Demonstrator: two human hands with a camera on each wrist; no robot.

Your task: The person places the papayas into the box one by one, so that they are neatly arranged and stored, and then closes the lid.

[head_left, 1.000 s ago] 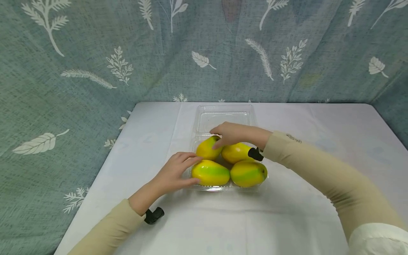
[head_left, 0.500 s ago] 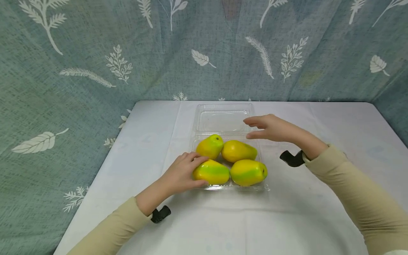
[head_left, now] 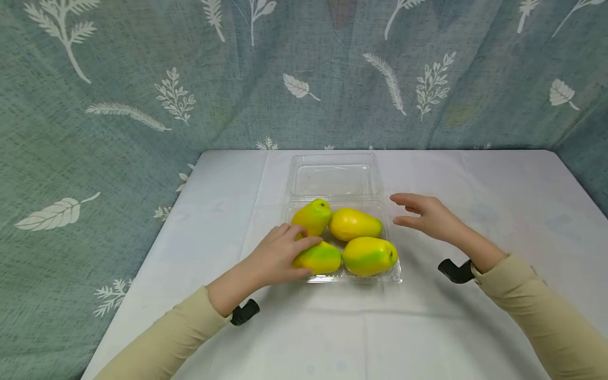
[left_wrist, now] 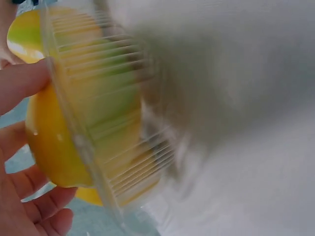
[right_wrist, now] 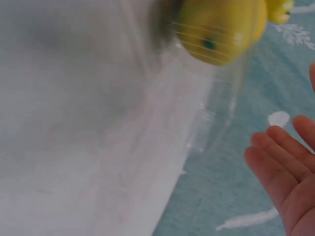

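In the head view, several yellow-green mangoes lie in a clear plastic clamshell box with its lid laid back. My left hand holds the front left mango, fingers over its top and thumb at its near side. The left wrist view shows the fingers curved about that mango's end and the thumb at the box rim. Right of the box, my right hand hovers with relaxed, parted fingers and nothing in them. Nearest to it are the back right mango and the front right mango.
The box's transparent lid lies flat behind the fruit. A back left mango touches its neighbours in the head view. White cloth covers the table, and a green leaf-patterned curtain hangs behind it.
My right hand has left the back left mango and moved right, out past the box. My left hand has slid rightward over the front left mango.
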